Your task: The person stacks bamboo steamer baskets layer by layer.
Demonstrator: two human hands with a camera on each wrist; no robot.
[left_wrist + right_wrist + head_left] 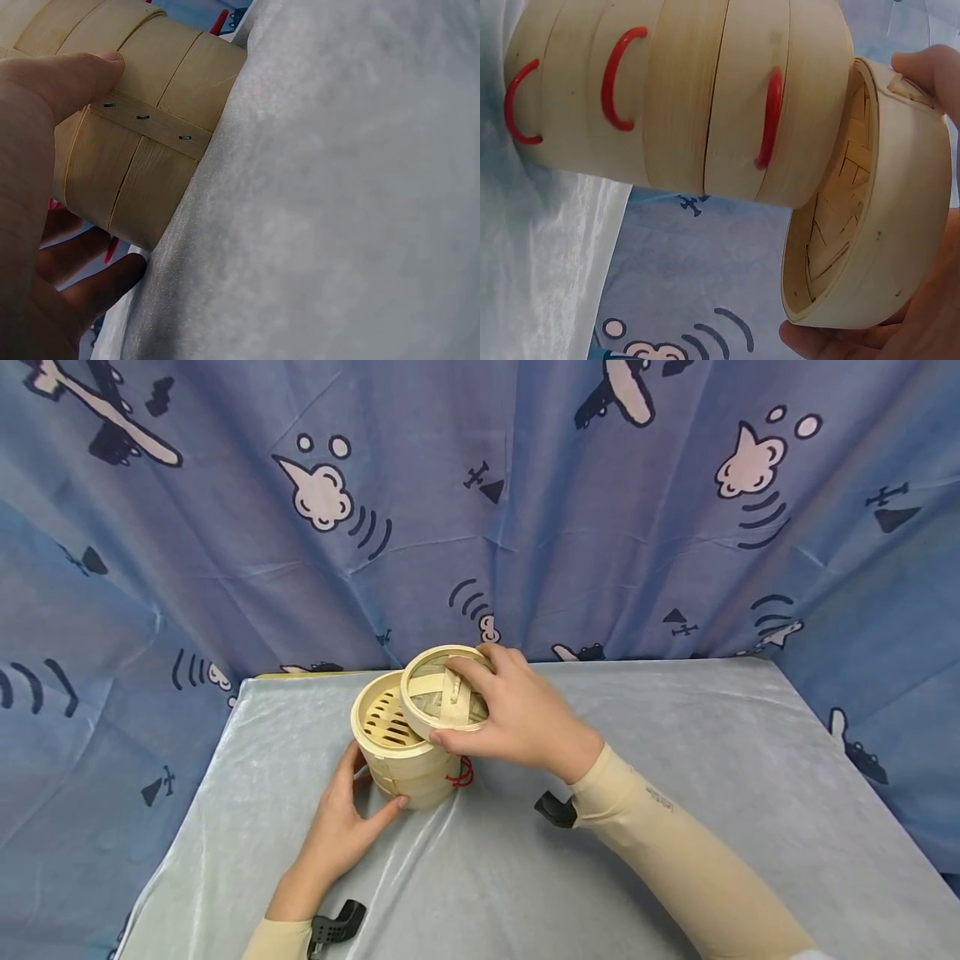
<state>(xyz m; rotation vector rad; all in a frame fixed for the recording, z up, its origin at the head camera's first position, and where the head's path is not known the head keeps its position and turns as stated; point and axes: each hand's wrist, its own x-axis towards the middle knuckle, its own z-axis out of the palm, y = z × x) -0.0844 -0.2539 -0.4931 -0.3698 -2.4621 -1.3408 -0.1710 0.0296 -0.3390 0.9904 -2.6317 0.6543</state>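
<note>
A bamboo steamer (412,777) with stacked tiers stands upright near the back edge of the table, its slotted inside showing at the top. Red loops (619,79) stick out of its side in the right wrist view. My left hand (341,818) holds the steamer low on its left side, with the thumb (94,75) on the front wall and the other fingers around behind. My right hand (517,710) grips the woven bamboo lid (453,702) by its rim. The lid is tilted over the right part of the steamer's top, its woven underside facing the steamer.
A pale grey cloth (637,860) covers the table. Behind it hangs a blue curtain (420,560) with printed aeroplanes and clouds, close to the table's back edge. Black wrist mounts (337,927) sit at both sleeves.
</note>
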